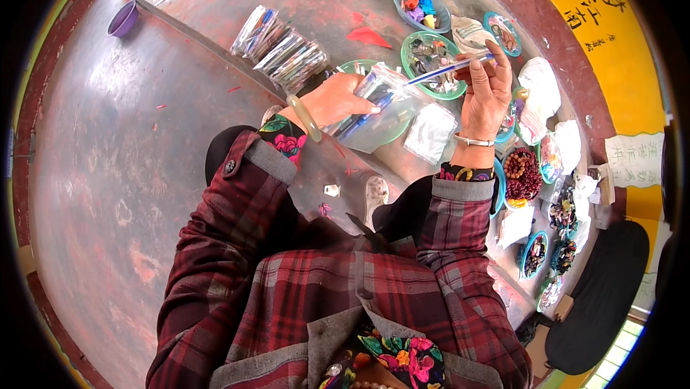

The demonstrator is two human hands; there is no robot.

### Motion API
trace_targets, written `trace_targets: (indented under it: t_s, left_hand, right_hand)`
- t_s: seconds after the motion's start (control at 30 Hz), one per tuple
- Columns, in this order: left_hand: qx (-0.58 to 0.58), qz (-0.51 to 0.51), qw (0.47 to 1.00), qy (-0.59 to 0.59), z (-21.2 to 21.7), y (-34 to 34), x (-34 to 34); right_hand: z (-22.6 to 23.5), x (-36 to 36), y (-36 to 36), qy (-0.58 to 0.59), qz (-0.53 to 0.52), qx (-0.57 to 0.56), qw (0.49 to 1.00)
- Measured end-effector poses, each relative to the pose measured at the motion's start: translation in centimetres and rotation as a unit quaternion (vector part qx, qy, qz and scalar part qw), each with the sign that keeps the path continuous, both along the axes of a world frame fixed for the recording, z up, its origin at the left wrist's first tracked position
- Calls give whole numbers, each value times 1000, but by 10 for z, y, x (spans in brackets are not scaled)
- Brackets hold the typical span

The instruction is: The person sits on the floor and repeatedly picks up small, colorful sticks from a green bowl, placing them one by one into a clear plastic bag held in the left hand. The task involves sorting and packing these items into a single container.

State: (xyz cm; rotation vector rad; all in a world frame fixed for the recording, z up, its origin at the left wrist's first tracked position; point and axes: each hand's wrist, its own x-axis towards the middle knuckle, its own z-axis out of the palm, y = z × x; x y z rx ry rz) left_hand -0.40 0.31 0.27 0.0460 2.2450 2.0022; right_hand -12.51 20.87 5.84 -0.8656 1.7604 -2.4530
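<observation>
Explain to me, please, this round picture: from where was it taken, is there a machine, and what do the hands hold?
There is no machine here: it is a person working with two bare hands. The one picture comes from a wide fisheye camera on the person's head, looking down, so straight edges bend.

The left hand holds a clear, soft plastic bag with blue pen-like sticks inside. The right hand holds a slim blue stick-shaped pen, its tip close to the bag.

On the grey, red-marked floor lie a row of packed clear plastic bags, a purple plastic bowl and, among other containers, a round green plastic basket with small items too jumbled to name.
</observation>
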Motion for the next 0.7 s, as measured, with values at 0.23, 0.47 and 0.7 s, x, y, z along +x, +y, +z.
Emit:
trace_targets:
  t_s: [0.23,0.47,0.7]
  left_hand:
    - [51,11,999,8,6,2,3]
    - [123,28,992,-19,4,2,3]
    - [205,23,978,-24,-3,4,1]
  right_hand:
    - [-2,-2,1,-3,-4,36,999]
    - [-10,-1,-6,-45,74,82,993]
    - [-16,3,-14,-92,103,156,978]
